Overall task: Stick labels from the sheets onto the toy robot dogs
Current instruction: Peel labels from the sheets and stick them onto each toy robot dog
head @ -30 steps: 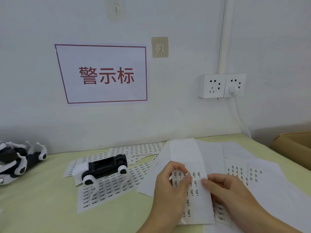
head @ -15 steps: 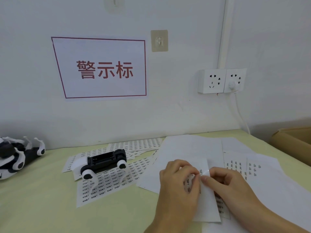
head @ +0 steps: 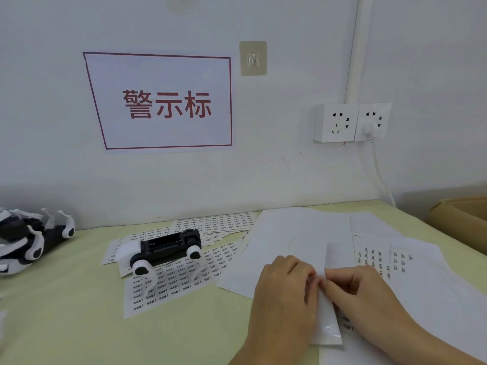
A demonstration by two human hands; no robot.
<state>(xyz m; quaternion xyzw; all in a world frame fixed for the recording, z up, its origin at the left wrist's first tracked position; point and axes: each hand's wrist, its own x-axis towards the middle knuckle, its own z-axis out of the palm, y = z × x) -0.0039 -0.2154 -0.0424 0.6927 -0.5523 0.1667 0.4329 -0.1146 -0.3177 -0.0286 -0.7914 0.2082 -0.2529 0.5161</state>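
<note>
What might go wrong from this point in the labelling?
Both hands, left hand and right hand, pinch the narrow label strip; a peeled label may curl or stick to a finger. Loose label sheets lie under the toy robot dog, so reaching for it may drag them.

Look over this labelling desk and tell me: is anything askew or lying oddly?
Yes. The black-and-white toy robot dog lies belly-up on the printed white label sheets, legs splayed. More dogs lie tumbled at the desk's left edge. The sheets overlap at mixed angles.
</note>
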